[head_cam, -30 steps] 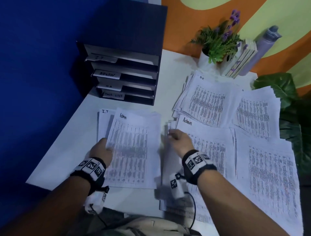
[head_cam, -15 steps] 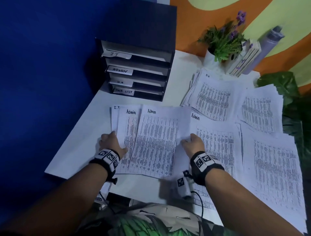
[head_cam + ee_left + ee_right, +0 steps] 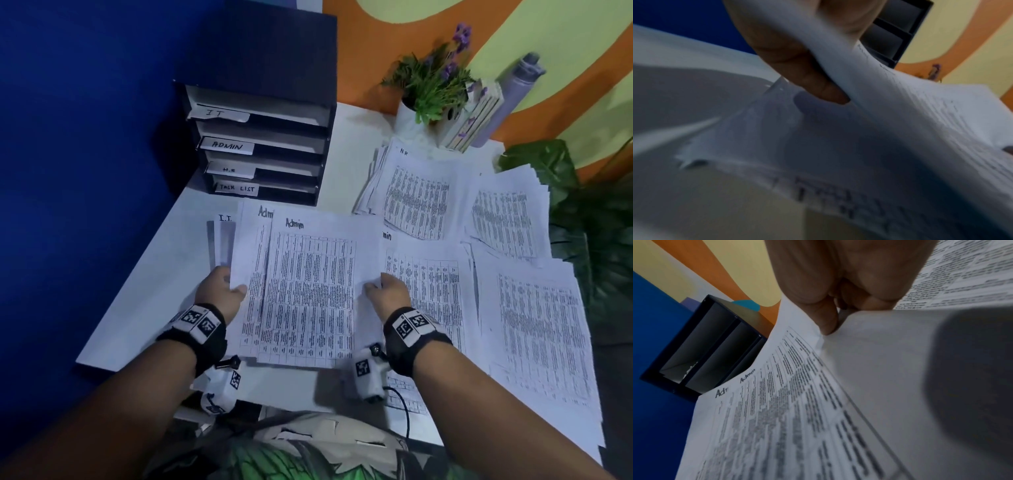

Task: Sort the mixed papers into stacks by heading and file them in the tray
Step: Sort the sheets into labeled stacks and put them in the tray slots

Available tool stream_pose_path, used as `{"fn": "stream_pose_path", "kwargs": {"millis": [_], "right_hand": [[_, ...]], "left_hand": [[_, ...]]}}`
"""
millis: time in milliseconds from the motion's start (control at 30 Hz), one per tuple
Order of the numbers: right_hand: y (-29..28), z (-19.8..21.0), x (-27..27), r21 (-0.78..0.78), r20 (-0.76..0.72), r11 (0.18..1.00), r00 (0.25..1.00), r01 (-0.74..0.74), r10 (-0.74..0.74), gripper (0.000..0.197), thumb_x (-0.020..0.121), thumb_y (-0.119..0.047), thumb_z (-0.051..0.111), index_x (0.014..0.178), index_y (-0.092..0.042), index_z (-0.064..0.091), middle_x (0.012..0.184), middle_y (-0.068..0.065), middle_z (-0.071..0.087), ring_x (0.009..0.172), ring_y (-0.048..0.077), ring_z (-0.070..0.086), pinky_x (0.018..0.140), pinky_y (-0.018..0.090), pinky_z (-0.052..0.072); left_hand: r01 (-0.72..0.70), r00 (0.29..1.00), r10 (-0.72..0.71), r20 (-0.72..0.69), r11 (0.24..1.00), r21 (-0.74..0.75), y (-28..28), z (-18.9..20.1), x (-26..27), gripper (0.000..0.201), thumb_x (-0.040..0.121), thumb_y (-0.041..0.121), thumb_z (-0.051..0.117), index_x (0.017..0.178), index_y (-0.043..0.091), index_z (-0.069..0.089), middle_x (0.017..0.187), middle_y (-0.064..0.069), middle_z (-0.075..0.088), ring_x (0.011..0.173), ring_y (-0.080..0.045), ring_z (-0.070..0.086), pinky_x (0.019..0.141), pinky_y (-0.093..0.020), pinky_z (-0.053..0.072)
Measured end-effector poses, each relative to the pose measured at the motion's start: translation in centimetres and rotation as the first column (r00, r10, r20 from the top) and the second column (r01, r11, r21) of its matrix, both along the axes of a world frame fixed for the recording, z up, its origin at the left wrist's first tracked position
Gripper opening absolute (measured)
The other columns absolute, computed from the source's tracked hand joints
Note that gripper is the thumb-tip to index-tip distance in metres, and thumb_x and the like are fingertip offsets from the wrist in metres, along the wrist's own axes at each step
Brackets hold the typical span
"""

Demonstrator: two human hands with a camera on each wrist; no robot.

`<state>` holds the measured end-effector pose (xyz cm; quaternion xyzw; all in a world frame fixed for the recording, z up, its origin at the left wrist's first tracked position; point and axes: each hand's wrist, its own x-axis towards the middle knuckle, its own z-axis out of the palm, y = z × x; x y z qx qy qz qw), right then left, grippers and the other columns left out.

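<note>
Two sheets headed "Admin" (image 3: pixel 308 291) overlap in front of me, lifted slightly off the white table (image 3: pixel 137 301). My left hand (image 3: pixel 224 291) pinches the left edge of the Admin sheets (image 3: pixel 890 97), thumb on top. My right hand (image 3: pixel 387 291) pinches the right edge of the top Admin sheet (image 3: pixel 797 402). An "I.T." stack (image 3: pixel 222 236) lies under them at the left. Another Admin stack (image 3: pixel 428 291) lies to the right. The black tray (image 3: pixel 263 137) with slots labelled IT, ADMIN, H.R and TASK LIST stands at the back left.
An "H.R" stack (image 3: pixel 411 195) and two more paper stacks (image 3: pixel 507 219) (image 3: pixel 541 342) cover the table's right side. A potted plant (image 3: pixel 431 89), books (image 3: pixel 476 116) and a bottle (image 3: pixel 513 92) stand at the back. Large green leaves (image 3: pixel 582 222) border the right edge.
The right hand carried an Admin sheet leftward from the right stack onto the sheet held by the left hand; both hands now hold the overlapped pair.
</note>
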<state>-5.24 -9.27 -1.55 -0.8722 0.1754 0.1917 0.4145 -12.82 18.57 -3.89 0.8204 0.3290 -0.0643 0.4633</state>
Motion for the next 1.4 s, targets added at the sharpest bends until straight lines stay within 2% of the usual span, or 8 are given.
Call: {"fn": "stream_pose_path", "kwargs": {"millis": [100, 200, 333, 567, 733, 867, 1233, 1400], "right_hand": [[0.2, -0.2, -0.3, 0.13, 0.041, 0.989, 0.997, 0.064, -0.069, 0.038, 0.09, -0.02, 0.06, 0.109, 0.013, 0.057, 0.101, 0.024, 0.062, 0.097, 0.031, 0.06, 0.086, 0.041, 0.05], [0.6, 0.1, -0.4, 0.231, -0.037, 0.963, 0.99, 0.139, -0.134, 0.06, 0.088, -0.027, 0.066, 0.134, 0.006, 0.045, 0.131, 0.02, 0.055, 0.122, 0.04, 0.053, 0.104, 0.052, 0.042], [-0.3, -1.5, 0.4, 0.281, -0.013, 0.948, 0.989, 0.147, -0.15, 0.062, 0.071, -0.043, 0.072, 0.119, -0.006, 0.057, 0.119, 0.009, 0.059, 0.112, 0.032, 0.058, 0.098, 0.056, 0.047], [-1.1, 1.3, -0.2, 0.278, -0.032, 0.938, 0.978, 0.208, -0.207, 0.058, 0.095, -0.01, 0.056, 0.146, 0.0, 0.029, 0.15, 0.011, 0.037, 0.137, 0.028, 0.036, 0.115, 0.045, 0.027], [-0.7, 0.0, 0.0, 0.326, -0.053, 0.935, 0.99, 0.141, -0.131, 0.043, 0.079, -0.028, 0.071, 0.118, -0.015, 0.058, 0.116, 0.006, 0.064, 0.113, 0.03, 0.059, 0.1, 0.054, 0.045], [0.1, 0.8, 0.1, 0.429, -0.039, 0.888, 0.986, 0.163, -0.162, 0.027, 0.087, 0.0, 0.063, 0.107, -0.017, 0.056, 0.105, 0.01, 0.065, 0.094, 0.027, 0.063, 0.09, 0.051, 0.052], [-7.9, 2.7, 1.7, -0.173, 0.261, 0.966, 0.955, 0.192, -0.143, 0.06, 0.088, 0.002, 0.042, 0.14, -0.026, 0.035, 0.098, 0.005, 0.056, 0.082, 0.031, 0.06, 0.067, 0.038, 0.054], [-8.4, 2.6, 2.0, -0.55, 0.209, 0.814, 0.975, 0.186, -0.081, 0.081, 0.077, -0.006, 0.066, 0.145, -0.027, 0.028, 0.141, 0.011, 0.037, 0.127, 0.035, 0.038, 0.104, 0.05, 0.037]], "left_hand": [[-0.039, 0.998, 0.044, 0.045, 0.994, -0.105, -0.2, 0.5, -0.2, 0.047, 0.087, 0.018, 0.069, 0.13, 0.012, 0.052, 0.125, -0.005, 0.059, 0.103, -0.024, 0.06, 0.099, -0.04, 0.047], [-0.073, 0.993, 0.088, 0.084, 0.983, -0.17, -0.5, 0.8, -0.3, 0.043, 0.084, 0.021, 0.074, 0.122, 0.017, 0.056, 0.118, 0.001, 0.06, 0.101, -0.021, 0.061, 0.095, -0.037, 0.048], [-0.063, 0.989, 0.074, 0.124, 0.994, -0.089, -0.4, 1.1, -0.3, 0.027, 0.092, 0.019, 0.062, 0.118, 0.012, 0.06, 0.115, -0.007, 0.063, 0.099, -0.02, 0.057, 0.092, -0.03, 0.044], [-0.054, 0.994, 0.057, 0.089, 0.998, -0.04, 0.2, 1.3, -0.2, 0.03, 0.093, 0.011, 0.054, 0.123, 0.007, 0.056, 0.119, -0.008, 0.061, 0.106, -0.026, 0.057, 0.095, -0.033, 0.042], [-0.016, 0.987, 0.036, 0.158, 0.992, -0.127, -0.6, 2.0, -0.2, 0.022, 0.095, 0.01, 0.054, 0.116, 0.015, 0.057, 0.106, 0.002, 0.061, 0.101, -0.022, 0.059, 0.089, -0.029, 0.042], [0.02, 0.978, 0.055, 0.203, 0.937, -0.349, -2.1, 2.4, -0.1, 0.024, 0.092, 0.006, 0.058, 0.101, 0.028, 0.063, 0.095, 0.002, 0.072, 0.091, -0.022, 0.069, 0.087, -0.04, 0.055], [0.144, 0.962, -0.06, -0.266, 0.94, 0.309, -1.1, 0.0, -0.1, 0.082, 0.081, 0.027, 0.073, 0.148, 0.021, 0.026, 0.15, -0.009, 0.017, 0.137, -0.033, 0.023, 0.111, -0.045, 0.031], [0.165, 0.971, -0.09, -0.221, 0.922, 0.35, -0.8, 0.0, -0.6, 0.094, 0.075, 0.021, 0.079, 0.15, 0.026, 0.023, 0.145, -0.012, 0.029, 0.132, -0.033, 0.033, 0.106, -0.043, 0.036]]}}
